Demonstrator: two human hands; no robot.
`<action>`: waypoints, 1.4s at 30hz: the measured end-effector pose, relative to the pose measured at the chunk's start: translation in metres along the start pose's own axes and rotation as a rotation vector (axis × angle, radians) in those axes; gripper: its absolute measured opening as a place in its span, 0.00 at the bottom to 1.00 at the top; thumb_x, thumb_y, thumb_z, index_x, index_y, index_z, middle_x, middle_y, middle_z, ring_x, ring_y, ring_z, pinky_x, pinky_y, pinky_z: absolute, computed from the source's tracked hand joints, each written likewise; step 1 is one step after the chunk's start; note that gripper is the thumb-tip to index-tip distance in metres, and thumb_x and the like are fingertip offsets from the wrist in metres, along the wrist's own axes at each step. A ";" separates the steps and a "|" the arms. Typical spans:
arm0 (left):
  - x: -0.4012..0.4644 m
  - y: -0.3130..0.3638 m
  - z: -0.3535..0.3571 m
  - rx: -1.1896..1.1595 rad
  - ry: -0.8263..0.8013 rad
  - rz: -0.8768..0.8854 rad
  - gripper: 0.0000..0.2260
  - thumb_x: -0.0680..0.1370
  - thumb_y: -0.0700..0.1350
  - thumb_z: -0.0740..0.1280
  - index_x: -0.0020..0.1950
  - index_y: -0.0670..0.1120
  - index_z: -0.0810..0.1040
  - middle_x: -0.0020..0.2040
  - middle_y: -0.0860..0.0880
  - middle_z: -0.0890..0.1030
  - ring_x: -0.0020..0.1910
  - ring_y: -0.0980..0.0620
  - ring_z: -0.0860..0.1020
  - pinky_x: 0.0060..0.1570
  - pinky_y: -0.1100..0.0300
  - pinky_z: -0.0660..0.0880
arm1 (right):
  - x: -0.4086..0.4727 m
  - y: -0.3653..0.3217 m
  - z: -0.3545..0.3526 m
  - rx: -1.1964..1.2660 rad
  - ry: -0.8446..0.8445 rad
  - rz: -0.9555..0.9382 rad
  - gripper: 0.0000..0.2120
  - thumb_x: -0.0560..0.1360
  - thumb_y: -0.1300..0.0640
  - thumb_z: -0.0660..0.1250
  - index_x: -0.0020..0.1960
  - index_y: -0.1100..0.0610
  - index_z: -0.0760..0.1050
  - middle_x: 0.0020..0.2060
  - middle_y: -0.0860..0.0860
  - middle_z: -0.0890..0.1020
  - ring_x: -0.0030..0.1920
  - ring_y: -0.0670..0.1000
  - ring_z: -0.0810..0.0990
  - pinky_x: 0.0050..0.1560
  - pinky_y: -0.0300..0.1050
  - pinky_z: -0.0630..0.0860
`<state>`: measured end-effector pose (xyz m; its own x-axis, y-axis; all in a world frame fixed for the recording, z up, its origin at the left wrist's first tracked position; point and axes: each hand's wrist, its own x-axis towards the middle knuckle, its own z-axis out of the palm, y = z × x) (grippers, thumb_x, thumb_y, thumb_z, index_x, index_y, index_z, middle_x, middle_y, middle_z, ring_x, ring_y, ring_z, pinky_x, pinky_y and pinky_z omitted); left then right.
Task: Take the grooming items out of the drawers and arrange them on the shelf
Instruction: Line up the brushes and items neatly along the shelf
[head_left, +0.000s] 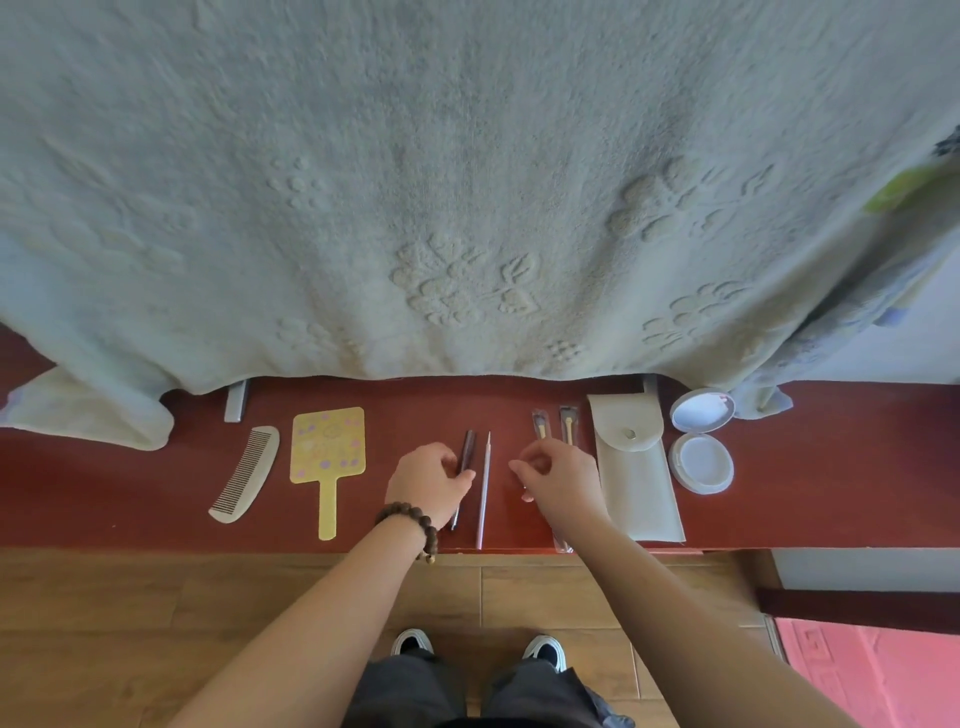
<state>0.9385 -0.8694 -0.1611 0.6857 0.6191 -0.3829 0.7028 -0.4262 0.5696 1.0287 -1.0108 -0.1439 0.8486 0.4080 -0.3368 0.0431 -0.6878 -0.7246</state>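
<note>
As items sit in a row mid-frame on the red shelf (156, 519), left hand (428, 483) pinches a dark pen (466, 451), prob. to straighten it; right hand (558, 480), fingers curled, grasp unclear.

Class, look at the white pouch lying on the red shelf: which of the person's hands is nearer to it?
Right. The right hand hovers just left of the white pouch, nearly at its edge. The left hand is further left, gripping a dark pen-like stick.

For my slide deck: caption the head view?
Left hand grips a dark pen on the red shelf, amid comb, mirror, pouch.
</note>
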 end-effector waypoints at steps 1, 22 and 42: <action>-0.001 0.000 -0.006 -0.144 -0.032 0.016 0.08 0.74 0.49 0.71 0.48 0.46 0.80 0.43 0.50 0.82 0.40 0.51 0.81 0.42 0.54 0.81 | -0.001 -0.007 0.000 0.043 -0.012 -0.006 0.07 0.73 0.51 0.70 0.48 0.53 0.79 0.37 0.49 0.83 0.29 0.45 0.81 0.37 0.34 0.73; -0.060 -0.036 -0.081 -0.405 -0.242 0.126 0.01 0.74 0.46 0.72 0.44 0.49 0.83 0.40 0.52 0.84 0.41 0.59 0.81 0.43 0.67 0.74 | 0.018 -0.090 -0.048 0.722 -0.078 -0.086 0.10 0.79 0.61 0.62 0.42 0.62 0.78 0.31 0.56 0.77 0.25 0.50 0.67 0.23 0.40 0.62; -0.012 -0.035 -0.061 -0.696 -0.145 -0.178 0.05 0.73 0.36 0.72 0.45 0.44 0.80 0.46 0.42 0.83 0.45 0.45 0.83 0.47 0.43 0.81 | -0.008 -0.064 0.037 0.525 -0.244 0.087 0.12 0.75 0.66 0.66 0.59 0.61 0.74 0.44 0.59 0.81 0.39 0.57 0.85 0.45 0.52 0.83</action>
<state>0.8940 -0.8220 -0.1319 0.6243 0.5260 -0.5775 0.5556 0.2207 0.8016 0.9998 -0.9472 -0.1174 0.6889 0.5322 -0.4921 -0.3413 -0.3608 -0.8680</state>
